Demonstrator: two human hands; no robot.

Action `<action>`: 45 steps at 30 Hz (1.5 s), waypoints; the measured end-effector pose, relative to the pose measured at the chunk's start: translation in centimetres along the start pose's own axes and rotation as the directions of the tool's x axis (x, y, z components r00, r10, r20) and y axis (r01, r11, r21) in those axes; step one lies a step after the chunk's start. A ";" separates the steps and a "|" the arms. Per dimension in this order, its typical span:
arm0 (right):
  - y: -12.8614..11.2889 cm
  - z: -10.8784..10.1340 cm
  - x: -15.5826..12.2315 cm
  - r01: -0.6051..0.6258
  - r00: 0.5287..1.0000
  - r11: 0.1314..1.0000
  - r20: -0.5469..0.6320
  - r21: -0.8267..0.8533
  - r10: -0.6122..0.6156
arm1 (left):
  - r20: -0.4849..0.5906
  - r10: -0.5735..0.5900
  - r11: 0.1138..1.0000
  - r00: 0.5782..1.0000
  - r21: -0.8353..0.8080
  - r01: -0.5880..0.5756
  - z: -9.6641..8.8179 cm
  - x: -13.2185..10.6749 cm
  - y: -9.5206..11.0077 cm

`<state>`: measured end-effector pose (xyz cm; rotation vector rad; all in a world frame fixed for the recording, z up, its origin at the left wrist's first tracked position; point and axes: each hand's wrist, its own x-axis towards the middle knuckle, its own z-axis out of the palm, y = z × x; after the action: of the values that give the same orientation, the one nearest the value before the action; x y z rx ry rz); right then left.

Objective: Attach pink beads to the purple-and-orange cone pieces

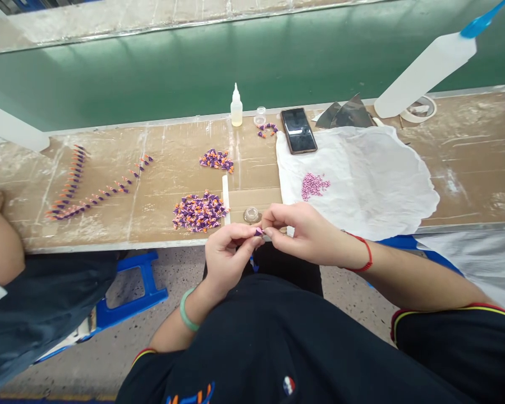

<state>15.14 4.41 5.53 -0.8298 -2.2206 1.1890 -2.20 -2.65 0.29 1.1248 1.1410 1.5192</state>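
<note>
Between thumb and forefinger, my left hand point(227, 255) pinches a small purple figure piece point(258, 231) at the table's front edge. My right hand point(306, 233) closes in a pinch right beside that piece; whatever its fingertips hold is too small to make out. Just behind my fingers sits a little clear round dish point(251, 214). A large heap of purple, orange and pink pieces point(200, 212) lies left of my hands, with a smaller heap point(216, 160) behind it. Tiny pink bits point(314, 186) are piled on a white cloth point(370, 179) to the right.
A small dropper bottle point(236, 106), a clear cap point(260, 116) and a phone point(298, 131) stand or lie along the back. Rows of pieces point(103, 193) stretch leftward. A tall white bottle point(427, 76) and a tape roll point(418, 109) are at right. Another person's arm point(0, 235) rests far left.
</note>
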 end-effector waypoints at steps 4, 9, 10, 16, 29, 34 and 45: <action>-0.2 0.2 -0.1 0.068 0.997 0.996 -0.039 -0.061 -0.071 | -0.016 0.008 0.999 1.000 -0.035 -0.009 0.2 0.0 0.2; -0.3 0.4 -0.1 0.113 0.991 0.987 -0.060 -0.112 -0.120 | -0.026 -0.021 0.999 0.999 -0.034 0.020 0.2 0.0 0.3; -0.3 0.4 -0.1 0.122 0.990 0.985 -0.061 -0.121 -0.130 | -0.023 -0.021 0.999 1.000 -0.036 0.020 0.2 0.0 0.3; 0.0 0.6 -0.2 0.158 0.982 0.973 -0.075 -0.166 -0.172 | 0.001 -0.012 0.997 1.000 -0.071 0.012 0.1 0.2 0.2; 0.4 0.7 -1.9 0.199 0.949 0.962 -0.208 -0.186 -0.237 | 0.188 0.460 0.833 0.868 0.246 -0.495 -0.7 1.2 0.8; 1.2 -0.3 -2.6 0.107 0.934 0.974 -0.315 -0.200 -0.167 | 0.251 0.541 0.751 0.803 0.288 -0.595 -0.5 1.9 1.4; 5.5 -0.9 -4.6 -0.125 0.893 0.981 -0.449 -0.146 0.046 | 0.431 0.286 0.471 0.856 0.714 -0.517 -5.1 5.3 0.3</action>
<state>20.54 4.08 0.68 -1.1517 -1.9355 0.7509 -8.20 1.61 0.57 2.3186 1.5102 1.0700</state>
